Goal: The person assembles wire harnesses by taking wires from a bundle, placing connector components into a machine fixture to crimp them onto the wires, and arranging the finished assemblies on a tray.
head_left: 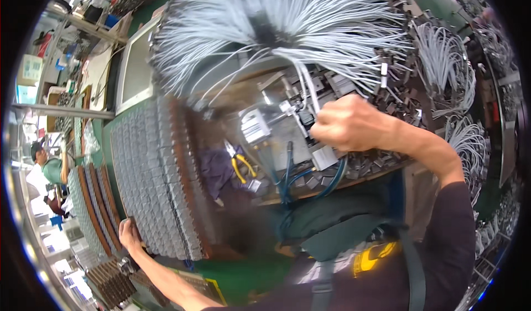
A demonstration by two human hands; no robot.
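Note:
My right hand (349,124) is closed in a fist above the metal fixture (298,117) on the bench. A few white cables (308,87) run down from the large bundle to its fingers, and it appears to grip them. My left hand (130,234) reaches far out to the left, its fingers curled at the lower left edge of the stacked grey blocks (149,178). What those fingers hold is hidden. On a dark cloth (217,170), yellow-handled pliers (239,164) lie between the stack and the fixture.
The large white cable bundle (343,17) fans out behind the fixture. Small metal blocks (370,161) lie scattered on the bench around it. Blue air hoses (287,183) loop at its front edge. More cable bundles (442,56) hang at right. A person (52,167) sits far left.

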